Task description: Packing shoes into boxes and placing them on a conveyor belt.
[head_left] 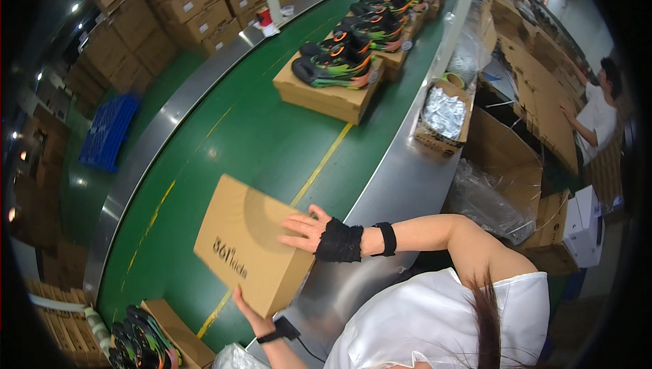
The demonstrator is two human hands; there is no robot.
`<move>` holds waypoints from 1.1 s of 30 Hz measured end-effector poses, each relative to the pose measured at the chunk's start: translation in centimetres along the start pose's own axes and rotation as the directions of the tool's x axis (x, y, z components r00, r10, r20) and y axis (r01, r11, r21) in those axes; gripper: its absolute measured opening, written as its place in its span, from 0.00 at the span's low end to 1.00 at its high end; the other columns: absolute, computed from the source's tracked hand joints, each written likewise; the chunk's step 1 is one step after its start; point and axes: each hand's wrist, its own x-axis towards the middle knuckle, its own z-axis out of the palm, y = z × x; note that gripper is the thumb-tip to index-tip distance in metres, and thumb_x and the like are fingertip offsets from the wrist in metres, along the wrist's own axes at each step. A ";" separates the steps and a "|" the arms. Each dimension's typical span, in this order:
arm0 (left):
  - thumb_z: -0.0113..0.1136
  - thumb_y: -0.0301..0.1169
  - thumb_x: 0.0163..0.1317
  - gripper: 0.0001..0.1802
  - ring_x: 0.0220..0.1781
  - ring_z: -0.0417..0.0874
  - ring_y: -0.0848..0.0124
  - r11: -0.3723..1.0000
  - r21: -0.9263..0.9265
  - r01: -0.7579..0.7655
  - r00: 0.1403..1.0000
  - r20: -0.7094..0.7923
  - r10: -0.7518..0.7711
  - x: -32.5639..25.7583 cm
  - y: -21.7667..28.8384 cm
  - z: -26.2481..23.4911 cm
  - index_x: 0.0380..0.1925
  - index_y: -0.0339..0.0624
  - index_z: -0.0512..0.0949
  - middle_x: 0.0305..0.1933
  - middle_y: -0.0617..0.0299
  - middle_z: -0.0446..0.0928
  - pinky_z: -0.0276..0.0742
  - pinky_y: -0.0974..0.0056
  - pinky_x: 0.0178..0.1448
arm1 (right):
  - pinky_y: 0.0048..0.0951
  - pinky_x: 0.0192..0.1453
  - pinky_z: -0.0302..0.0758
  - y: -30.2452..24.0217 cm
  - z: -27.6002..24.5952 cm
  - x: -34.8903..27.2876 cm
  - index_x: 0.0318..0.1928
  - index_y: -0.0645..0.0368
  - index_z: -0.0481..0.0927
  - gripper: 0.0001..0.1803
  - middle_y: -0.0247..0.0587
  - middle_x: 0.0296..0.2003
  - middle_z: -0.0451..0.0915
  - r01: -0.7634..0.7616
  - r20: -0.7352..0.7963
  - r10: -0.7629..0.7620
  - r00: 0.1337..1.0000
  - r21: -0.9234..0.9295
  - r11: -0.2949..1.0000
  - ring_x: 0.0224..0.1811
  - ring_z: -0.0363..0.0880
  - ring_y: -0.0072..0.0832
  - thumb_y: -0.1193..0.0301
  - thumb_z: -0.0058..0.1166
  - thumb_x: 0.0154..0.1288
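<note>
A closed brown cardboard shoebox (251, 240) with dark print is at the near side of a green conveyor belt (197, 158), turned at an angle. My right hand (303, 232), in a black wrist wrap, lies flat on its top near the right edge with fingers spread. Along the lower edge, my left hand (252, 314) grips the box, thumb up against the side and the other fingers hidden. A black strap with a small module and cable circles that wrist. Whether the box rests fully on the belt I cannot tell.
Farther up the belt, several brown boxes (322, 100) carry dark shoes (336, 66) with green and orange. More shoes (139, 342) lie at the lower left. A steel ledge (401, 172) holds a carton of crumpled silver material (445, 114). A co-worker (598, 111) stands at right.
</note>
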 end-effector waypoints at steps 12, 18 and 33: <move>0.42 0.45 0.58 0.27 0.54 0.62 0.58 0.907 0.112 -0.406 0.880 -0.222 0.421 -16.1 -0.1 -3.4 0.53 0.39 0.61 0.53 0.52 0.61 0.59 0.53 0.54 | 0.32 0.34 0.73 36.7 3.9 -8.3 0.34 0.69 0.73 0.27 0.50 0.28 0.77 -0.703 -0.292 0.920 0.261 0.595 0.389 0.28 0.77 0.36 0.55 0.60 0.46; 0.41 0.44 0.59 0.27 0.59 0.56 0.54 0.867 0.187 -0.461 0.806 -0.321 0.498 -19.9 -2.1 -4.0 0.54 0.38 0.59 0.58 0.48 0.57 0.53 0.48 0.58 | 0.26 0.08 0.59 34.1 3.3 -4.8 0.27 0.59 0.67 0.21 0.36 0.12 0.64 -0.450 0.471 0.874 0.116 0.810 -0.377 0.06 0.60 0.27 0.56 0.59 0.50; 0.47 0.49 0.56 0.28 0.50 0.67 0.63 0.935 0.274 -0.224 0.767 -0.543 0.343 -14.5 -1.5 -2.4 0.50 0.41 0.64 0.48 0.59 0.66 0.64 0.60 0.50 | 0.48 0.48 0.58 13.0 -13.0 -2.6 0.31 0.49 0.76 0.27 0.44 0.34 0.72 -0.114 -0.224 0.046 0.973 -0.300 0.947 0.43 0.67 0.39 0.44 0.58 0.32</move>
